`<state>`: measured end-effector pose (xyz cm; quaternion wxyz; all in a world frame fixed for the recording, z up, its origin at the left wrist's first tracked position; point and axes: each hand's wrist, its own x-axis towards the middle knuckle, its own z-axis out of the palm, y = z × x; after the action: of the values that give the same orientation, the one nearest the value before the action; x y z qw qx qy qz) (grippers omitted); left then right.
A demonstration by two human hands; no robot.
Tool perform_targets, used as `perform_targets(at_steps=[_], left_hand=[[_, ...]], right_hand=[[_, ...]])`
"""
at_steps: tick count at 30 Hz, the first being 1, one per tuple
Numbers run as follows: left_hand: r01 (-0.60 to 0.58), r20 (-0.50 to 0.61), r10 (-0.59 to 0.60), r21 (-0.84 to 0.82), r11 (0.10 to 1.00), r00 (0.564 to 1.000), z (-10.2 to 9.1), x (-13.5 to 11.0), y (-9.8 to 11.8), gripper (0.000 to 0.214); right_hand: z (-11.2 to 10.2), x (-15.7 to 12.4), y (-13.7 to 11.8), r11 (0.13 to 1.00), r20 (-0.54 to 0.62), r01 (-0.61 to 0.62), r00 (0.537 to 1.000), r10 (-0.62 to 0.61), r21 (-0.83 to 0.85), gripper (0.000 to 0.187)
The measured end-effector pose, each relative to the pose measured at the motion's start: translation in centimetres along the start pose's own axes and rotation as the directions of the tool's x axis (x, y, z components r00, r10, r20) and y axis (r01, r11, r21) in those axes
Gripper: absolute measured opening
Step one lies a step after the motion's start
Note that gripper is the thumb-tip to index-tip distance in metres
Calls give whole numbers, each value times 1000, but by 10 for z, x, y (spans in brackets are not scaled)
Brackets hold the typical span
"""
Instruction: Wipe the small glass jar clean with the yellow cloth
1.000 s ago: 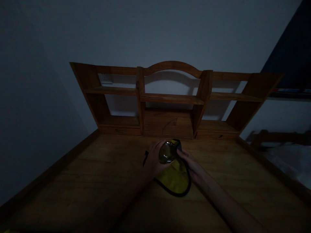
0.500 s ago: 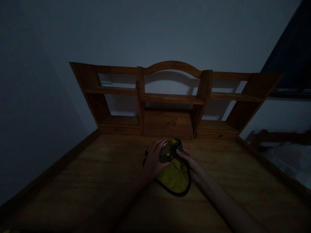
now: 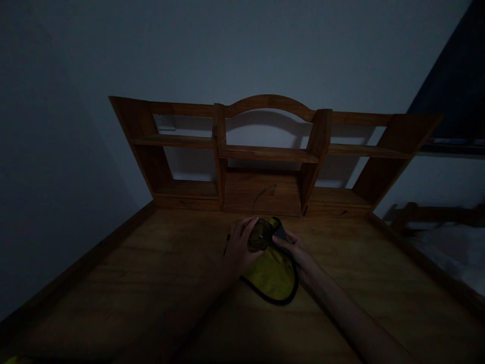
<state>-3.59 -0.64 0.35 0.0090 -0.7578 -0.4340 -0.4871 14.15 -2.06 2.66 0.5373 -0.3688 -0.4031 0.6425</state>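
The room is dim. A yellow cloth with a black edge (image 3: 273,275) lies on the wooden desk (image 3: 151,273), just in front of the shelf unit. My left hand (image 3: 238,248) is curled round a small, round, glassy object (image 3: 259,234) at the cloth's far end. My right hand (image 3: 297,253) grips the cloth's dark upper corner beside that object, fingers closed on the fabric. Both forearms reach in from the bottom of the view.
A low wooden shelf unit (image 3: 269,154) with an arched middle section stands at the back of the desk against a pale wall. A raised wooden lip (image 3: 76,273) runs along the desk's left side. Wooden furniture and pale fabric (image 3: 447,242) show at right.
Both hands and the glassy object have shifted slightly away from me, toward the shelf unit. The cloth stays on the desk.
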Motion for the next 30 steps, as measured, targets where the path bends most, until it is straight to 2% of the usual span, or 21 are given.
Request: perform_targets(at_steps=[4,15,23,26,30], left_hand=[[-16,19,16,19,1000,1000,-3,1,1,84],[-36,54,34,28,999,998,-5,1,3,79],[-37,74,35,25,999,997,-6,1,3,77],[-46,62,46,-8,999,997,-3,0,-2,77],[0,49,4,-78,997,999,1,-3,-5,83]], right_hand=[[-8,6,5,999,19,13,1000,-12,-51,44],[-18,14,16,990,-80,43,995,-54,-133,41],[-17,13,17,988,-132,39,990,-58,-147,38],[-16,12,15,986,-114,47,991,-66,-161,40],[-16,11,12,978,-45,41,998,-51,-204,45]])
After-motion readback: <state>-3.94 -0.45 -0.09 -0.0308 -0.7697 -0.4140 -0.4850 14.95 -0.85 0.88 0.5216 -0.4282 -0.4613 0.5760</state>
